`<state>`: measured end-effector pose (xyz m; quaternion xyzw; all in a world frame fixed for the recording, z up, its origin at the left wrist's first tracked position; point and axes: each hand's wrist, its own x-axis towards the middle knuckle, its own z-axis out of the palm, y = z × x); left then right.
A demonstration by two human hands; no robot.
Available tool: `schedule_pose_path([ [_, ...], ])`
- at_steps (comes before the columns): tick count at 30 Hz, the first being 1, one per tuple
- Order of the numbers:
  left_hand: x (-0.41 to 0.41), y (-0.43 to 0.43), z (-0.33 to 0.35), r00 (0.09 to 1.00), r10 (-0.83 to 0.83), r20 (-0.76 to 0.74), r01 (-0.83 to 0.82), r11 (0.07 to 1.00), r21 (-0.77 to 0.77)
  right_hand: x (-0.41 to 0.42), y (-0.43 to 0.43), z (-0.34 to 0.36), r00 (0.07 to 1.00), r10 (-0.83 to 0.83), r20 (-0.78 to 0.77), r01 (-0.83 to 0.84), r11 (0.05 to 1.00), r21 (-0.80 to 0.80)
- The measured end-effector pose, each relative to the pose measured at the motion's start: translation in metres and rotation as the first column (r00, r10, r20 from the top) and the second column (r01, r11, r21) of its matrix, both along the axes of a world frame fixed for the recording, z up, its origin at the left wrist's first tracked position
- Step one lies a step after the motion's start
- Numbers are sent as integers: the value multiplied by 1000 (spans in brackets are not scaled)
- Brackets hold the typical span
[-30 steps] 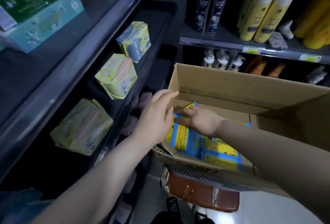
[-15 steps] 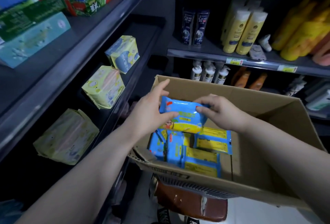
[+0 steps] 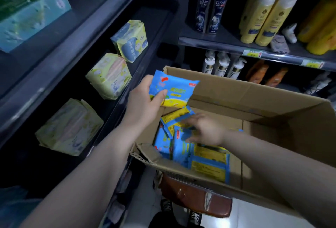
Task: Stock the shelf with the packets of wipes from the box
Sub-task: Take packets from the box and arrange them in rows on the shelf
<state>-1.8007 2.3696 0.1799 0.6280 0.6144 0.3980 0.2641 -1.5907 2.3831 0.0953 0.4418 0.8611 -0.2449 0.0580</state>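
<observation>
L hand [image 3: 145, 104] grips blue-yellow plastic wipes packet [image 3: 174, 89], prob shelf-bound; R hand [image 3: 205, 131] open over more in brown cardboard box [image 3: 245, 93].

Only one view here, a wide-angle cam worn on the person's head, aimed forward and steeply down, so the shoes [image 3: 194, 216] show at the bottom edge. It sits close over the cardboard box [image 3: 236, 93], which fills the near right. The dark shelf [image 3: 145, 60] slants away along the left, and a rack of bottles [image 3: 209, 41] is far right, lines bending a bit toward the edges
</observation>
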Motion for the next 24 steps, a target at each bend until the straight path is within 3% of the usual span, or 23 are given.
schedule_pose_path([
  [2, 1, -1, 1, 1000, 16, 3, -16, 1000, -1, -13, -1, -12, 993, 95, 76, -96, 995, 1],
  [5, 2, -1, 1, 999, 31, 5, -31, 1000, 2, -23, 0, -19, 983, 110, 146, -112, 994, 7],
  [13, 2, -2, -1, 999, 21, 43, -23, 999, 29, -10, 2, -13, 999, 53, -9, -53, 998, -18],
  [17, 2, -2, -3, 999, 7, 35, -8, 999, 31, -9, -6, -11, 984, 61, 165, -56, 998, -39],
  [24, 1, -2, -2, 1000, 0, 16, -1, 999, 46, -24, -16, -4, 891, 274, 363, -317, 946, 62],
])
